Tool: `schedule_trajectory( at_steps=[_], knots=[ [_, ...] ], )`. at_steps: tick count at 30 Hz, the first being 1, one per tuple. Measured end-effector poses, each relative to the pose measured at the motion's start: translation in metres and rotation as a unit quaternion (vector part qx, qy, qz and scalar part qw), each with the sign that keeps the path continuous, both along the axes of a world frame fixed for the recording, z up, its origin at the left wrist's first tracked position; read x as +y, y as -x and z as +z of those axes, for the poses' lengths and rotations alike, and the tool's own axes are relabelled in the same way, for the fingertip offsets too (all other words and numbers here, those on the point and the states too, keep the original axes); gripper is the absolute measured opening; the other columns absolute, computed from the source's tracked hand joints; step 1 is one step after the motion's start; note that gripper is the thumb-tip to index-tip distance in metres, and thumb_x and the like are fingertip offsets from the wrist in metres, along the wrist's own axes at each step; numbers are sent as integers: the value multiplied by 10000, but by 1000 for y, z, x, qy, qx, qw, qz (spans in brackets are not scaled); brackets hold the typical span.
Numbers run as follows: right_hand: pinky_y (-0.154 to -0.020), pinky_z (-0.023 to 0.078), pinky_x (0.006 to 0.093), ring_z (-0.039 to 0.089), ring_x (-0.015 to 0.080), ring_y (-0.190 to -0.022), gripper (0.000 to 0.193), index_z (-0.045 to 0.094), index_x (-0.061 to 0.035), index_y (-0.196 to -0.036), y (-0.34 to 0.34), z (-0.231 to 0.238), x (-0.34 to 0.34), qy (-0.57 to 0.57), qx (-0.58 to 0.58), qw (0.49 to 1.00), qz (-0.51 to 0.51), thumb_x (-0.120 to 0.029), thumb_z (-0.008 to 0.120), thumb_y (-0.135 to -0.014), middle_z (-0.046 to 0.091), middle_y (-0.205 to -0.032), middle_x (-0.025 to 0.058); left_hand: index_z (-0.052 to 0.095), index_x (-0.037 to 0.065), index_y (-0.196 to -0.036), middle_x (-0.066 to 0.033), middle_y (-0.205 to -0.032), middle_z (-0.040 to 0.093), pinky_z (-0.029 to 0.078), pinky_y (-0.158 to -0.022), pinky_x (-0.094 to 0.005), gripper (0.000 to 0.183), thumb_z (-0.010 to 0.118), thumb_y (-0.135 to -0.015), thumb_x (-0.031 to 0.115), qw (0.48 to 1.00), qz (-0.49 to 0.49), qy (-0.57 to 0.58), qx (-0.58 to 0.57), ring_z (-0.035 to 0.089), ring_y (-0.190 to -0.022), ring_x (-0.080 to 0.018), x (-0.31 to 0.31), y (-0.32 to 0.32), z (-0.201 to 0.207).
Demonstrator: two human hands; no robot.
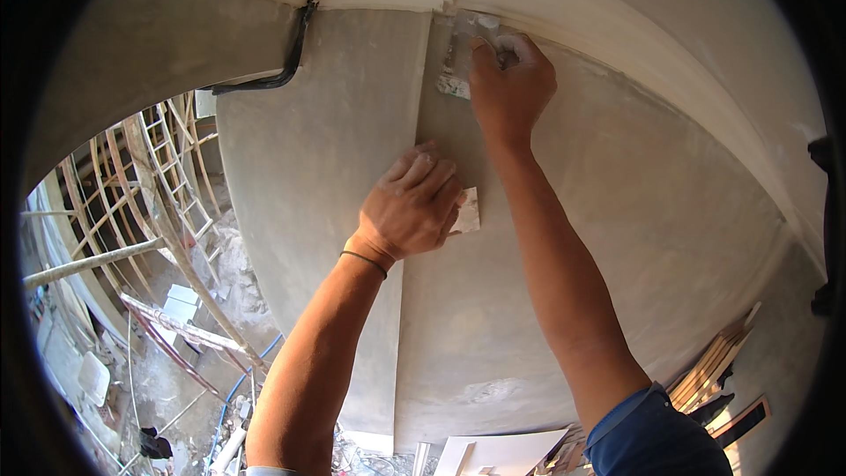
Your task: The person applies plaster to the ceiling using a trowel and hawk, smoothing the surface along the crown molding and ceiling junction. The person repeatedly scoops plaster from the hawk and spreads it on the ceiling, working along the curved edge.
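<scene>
My right hand is closed round the handle of a flat plastering trowel at the top of the grey wall, just under the ceiling. The trowel's blade lies along the wall, and its lower end carries whitish smears. Lower and further left, my left hand is closed, with dusty fingers, beside the wall's vertical corner edge. Out of its right side sticks a pale, flat blade, like that of a scraper. The grip of that tool is hidden by my fingers.
A black cable bends along the upper left wall. Scaffold poles and a ladder stand at the left. Below lie a white board, wooden planks and a blue hose. Rubble covers the floor at the left.
</scene>
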State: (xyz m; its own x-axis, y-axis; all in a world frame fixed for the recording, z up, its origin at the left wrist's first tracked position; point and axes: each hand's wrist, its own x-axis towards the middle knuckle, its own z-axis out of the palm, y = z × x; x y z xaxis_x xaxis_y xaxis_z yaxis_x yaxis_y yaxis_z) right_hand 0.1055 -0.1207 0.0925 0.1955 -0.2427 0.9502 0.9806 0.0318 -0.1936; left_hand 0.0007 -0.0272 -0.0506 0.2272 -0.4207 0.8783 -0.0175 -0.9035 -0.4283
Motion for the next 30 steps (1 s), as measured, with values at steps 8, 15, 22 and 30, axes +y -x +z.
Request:
schedule_trajectory(
  at_steps=[8, 15, 22, 30],
  knots=[
    [-594, 465, 348, 531, 136, -586, 111, 728, 3, -852, -4, -2, 3, 8, -8, 988, 155, -61, 809, -893, 624, -640, 55, 723, 75, -982, -74, -1143, 687, 539, -1149, -465, 192, 782, -870, 219, 1000, -5, -2, -4, 662, -1184, -319, 1, -1, 0],
    [-556, 486, 391, 570, 223, -505, 170, 659, -27, -766, 4, 6, 7, -20, -62, 998, 11, -92, 780, -865, 631, -601, 78, 731, 69, -995, -80, -1139, 687, 544, -1140, -472, 226, 798, -821, 195, 1000, -9, -3, -9, 663, -1175, -317, -1, 0, 1],
    [-511, 459, 401, 538, 229, -443, 239, 580, -40, -717, 15, 3, 10, -58, -77, 995, -15, -82, 752, -878, 582, -539, 59, 702, 70, -962, -96, -1120, 704, 551, -1167, -510, 135, 752, -879, 164, 999, -27, 8, -18, 676, -1096, -308, -2, -1, 1],
    [-587, 489, 371, 591, 187, -540, 140, 700, -5, -824, 3, -2, -5, 36, -8, 993, 116, -70, 788, -911, 666, -639, 82, 720, 72, -992, -81, -1154, 697, 543, -1139, -474, 191, 784, -859, 194, 1000, -10, -2, -17, 666, -1187, -320, 0, -1, 0]
  ],
)
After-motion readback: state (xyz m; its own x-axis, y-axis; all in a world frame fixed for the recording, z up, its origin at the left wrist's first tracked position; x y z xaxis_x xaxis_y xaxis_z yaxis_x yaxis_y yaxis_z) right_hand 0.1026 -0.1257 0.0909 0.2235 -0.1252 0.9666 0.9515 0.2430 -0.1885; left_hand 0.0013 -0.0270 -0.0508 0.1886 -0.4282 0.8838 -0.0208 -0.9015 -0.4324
